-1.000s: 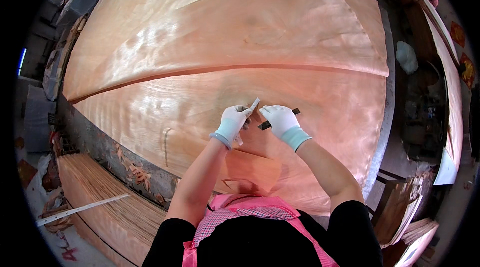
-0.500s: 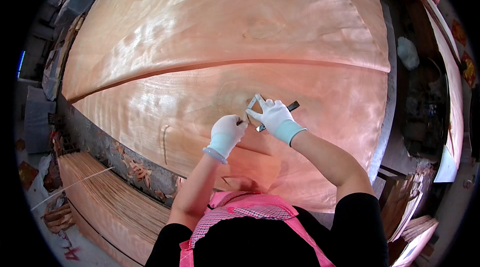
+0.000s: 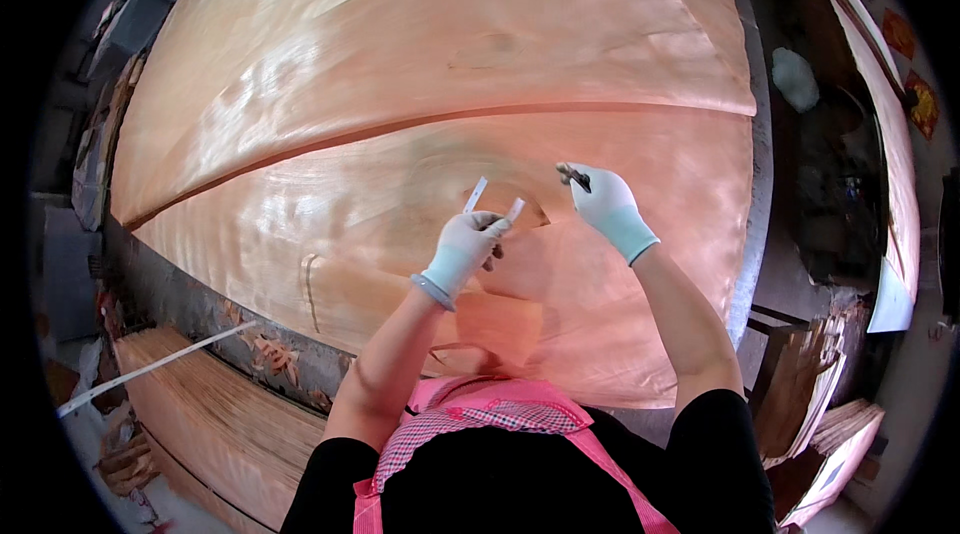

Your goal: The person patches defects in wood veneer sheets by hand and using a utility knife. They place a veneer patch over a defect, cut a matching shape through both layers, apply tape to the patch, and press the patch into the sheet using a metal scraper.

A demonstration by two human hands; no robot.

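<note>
My left hand point(image 3: 467, 246), in a white glove with a pale green cuff, is closed over the wood veneer sheet point(image 3: 400, 194). From its fingers stick out two ends of narrow white tape point(image 3: 476, 195); whether they are one piece or two I cannot tell. Just beyond the fingertips lies a darker, pointed patch point(image 3: 528, 202) in the veneer. To the right, my right hand point(image 3: 603, 204), gloved alike, is closed around a dark knife point(image 3: 577, 177), most of it hidden in the fist.
A second, wide veneer sheet point(image 3: 520, 24) covers the far half, its edge lying across the near one. At lower left stands a stack of veneer point(image 3: 220, 394), with a white strip point(image 3: 160, 370) slanting over it. More stacked sheets point(image 3: 800, 394) stand at lower right.
My right hand has lifted off the pointed patch and moved right with the knife. The white tape now stands up from my left hand, which has shifted slightly right.
</note>
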